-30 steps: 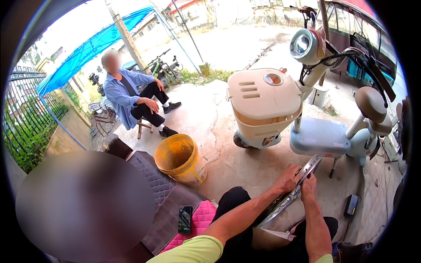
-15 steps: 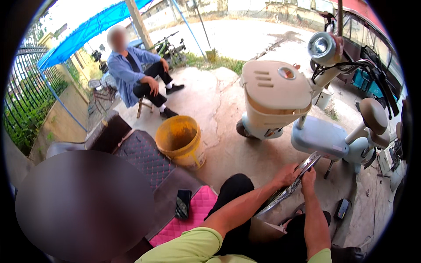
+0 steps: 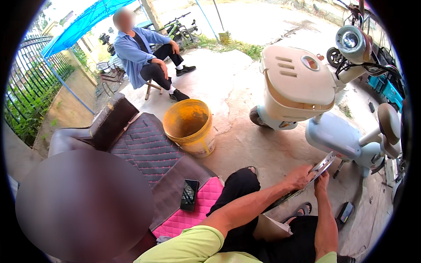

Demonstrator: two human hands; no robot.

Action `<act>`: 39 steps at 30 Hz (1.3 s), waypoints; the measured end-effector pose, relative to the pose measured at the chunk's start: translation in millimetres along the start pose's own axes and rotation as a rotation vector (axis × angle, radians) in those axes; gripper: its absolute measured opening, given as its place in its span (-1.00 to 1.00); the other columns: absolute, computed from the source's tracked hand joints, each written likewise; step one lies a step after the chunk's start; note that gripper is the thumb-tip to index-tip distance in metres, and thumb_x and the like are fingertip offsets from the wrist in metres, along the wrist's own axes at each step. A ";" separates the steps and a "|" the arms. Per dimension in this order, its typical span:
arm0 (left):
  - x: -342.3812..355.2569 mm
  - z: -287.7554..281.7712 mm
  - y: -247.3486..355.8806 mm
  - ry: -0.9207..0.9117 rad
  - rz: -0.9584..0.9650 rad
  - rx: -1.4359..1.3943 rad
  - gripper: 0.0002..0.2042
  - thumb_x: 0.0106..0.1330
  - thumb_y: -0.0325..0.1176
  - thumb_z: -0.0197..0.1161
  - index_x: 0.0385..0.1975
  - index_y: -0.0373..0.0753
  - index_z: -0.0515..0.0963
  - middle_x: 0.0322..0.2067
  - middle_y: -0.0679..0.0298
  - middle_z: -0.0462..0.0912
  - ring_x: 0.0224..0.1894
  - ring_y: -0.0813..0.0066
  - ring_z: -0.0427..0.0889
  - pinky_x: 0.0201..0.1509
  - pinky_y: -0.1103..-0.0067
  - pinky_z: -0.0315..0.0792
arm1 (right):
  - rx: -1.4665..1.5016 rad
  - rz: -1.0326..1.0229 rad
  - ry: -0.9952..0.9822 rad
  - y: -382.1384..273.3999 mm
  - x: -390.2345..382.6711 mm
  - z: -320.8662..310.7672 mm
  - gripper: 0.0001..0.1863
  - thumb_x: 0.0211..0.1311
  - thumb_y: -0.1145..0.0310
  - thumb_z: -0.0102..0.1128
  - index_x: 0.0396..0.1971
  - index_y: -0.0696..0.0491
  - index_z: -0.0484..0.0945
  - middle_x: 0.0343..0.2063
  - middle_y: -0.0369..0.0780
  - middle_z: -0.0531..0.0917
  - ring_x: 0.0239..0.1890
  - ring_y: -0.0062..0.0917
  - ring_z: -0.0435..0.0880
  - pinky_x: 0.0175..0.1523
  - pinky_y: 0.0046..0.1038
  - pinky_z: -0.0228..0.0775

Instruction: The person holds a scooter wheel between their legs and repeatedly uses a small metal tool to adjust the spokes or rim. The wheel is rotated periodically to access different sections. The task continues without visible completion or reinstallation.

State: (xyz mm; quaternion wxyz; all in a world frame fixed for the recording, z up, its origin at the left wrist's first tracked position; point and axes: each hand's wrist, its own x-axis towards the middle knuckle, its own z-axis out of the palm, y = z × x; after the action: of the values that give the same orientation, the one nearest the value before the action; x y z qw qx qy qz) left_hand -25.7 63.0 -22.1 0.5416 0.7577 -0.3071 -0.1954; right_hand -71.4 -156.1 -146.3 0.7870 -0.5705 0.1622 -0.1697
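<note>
While the seated person braces a long, flat, shiny metal strip across the lap, apparently to steady it for close work, the left hand is clenched around its upper part and the right hand pinches its edge just beside. Nearby, a black phone lies on a pink quilted cushion. Beyond stand a yellow plastic bucket and a pale blue-and-cream scooter.
</note>
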 end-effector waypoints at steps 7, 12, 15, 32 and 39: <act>-0.7 -0.5 4.4 0.002 0.071 0.036 -0.66 0.44 -0.14 0.06 -0.19 -0.37 0.52 -0.23 -0.23 0.60 -0.12 -0.27 0.55 0.00 0.08 0.39 | -0.161 -0.109 -0.006 -12.2 -7.7 14.9 -0.68 0.49 0.43 0.08 0.14 0.24 0.53 -0.09 -0.23 0.69 -0.09 -0.53 0.68 0.06 -0.46 0.53; 14.8 8.1 -6.4 0.016 0.006 0.040 -0.66 0.45 -0.16 0.03 -0.20 -0.38 0.51 -0.22 -0.22 0.60 -0.13 -0.26 0.55 0.00 0.08 0.39 | -0.162 -0.128 0.042 -18.2 -2.6 29.7 -0.67 0.54 0.37 0.04 0.14 0.23 0.54 -0.15 -0.23 0.70 -0.13 -0.55 0.67 0.05 -0.48 0.51; 19.9 9.0 -2.7 0.017 -0.017 0.017 -0.66 0.45 -0.16 0.02 -0.21 -0.38 0.51 -0.20 -0.21 0.60 -0.12 -0.25 0.56 0.01 0.08 0.39 | -0.064 -0.128 -0.074 -10.9 8.1 11.0 -0.67 0.51 0.38 0.06 0.14 0.23 0.54 -0.15 -0.23 0.70 -0.14 -0.55 0.67 0.04 -0.48 0.51; 10.9 6.3 -4.1 0.011 -0.050 0.021 -0.65 0.46 -0.14 0.04 -0.16 -0.36 0.51 -0.26 -0.20 0.61 -0.16 -0.19 0.59 -0.04 0.15 0.42 | -0.212 -0.266 0.059 -15.0 -12.9 44.6 -0.75 0.43 0.39 0.13 0.00 0.15 0.64 -0.27 -0.34 0.67 -0.27 -0.64 0.61 -0.11 -0.54 0.48; 10.9 15.0 -0.7 0.007 -0.043 -0.005 -0.66 0.46 -0.13 0.06 -0.24 -0.37 0.49 -0.31 -0.20 0.61 -0.20 -0.23 0.59 -0.09 0.14 0.42 | -0.447 -0.233 0.056 -33.2 -15.7 33.9 -0.71 0.36 0.39 0.12 -0.02 0.20 0.64 -0.26 -0.27 0.69 -0.23 -0.59 0.64 -0.06 -0.49 0.49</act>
State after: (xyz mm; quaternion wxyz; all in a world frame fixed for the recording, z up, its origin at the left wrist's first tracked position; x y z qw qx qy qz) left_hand -27.0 45.3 -27.4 0.5404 0.7633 -0.2885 -0.2050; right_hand -72.9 -130.1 -103.7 0.6116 -0.7403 0.1505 -0.2350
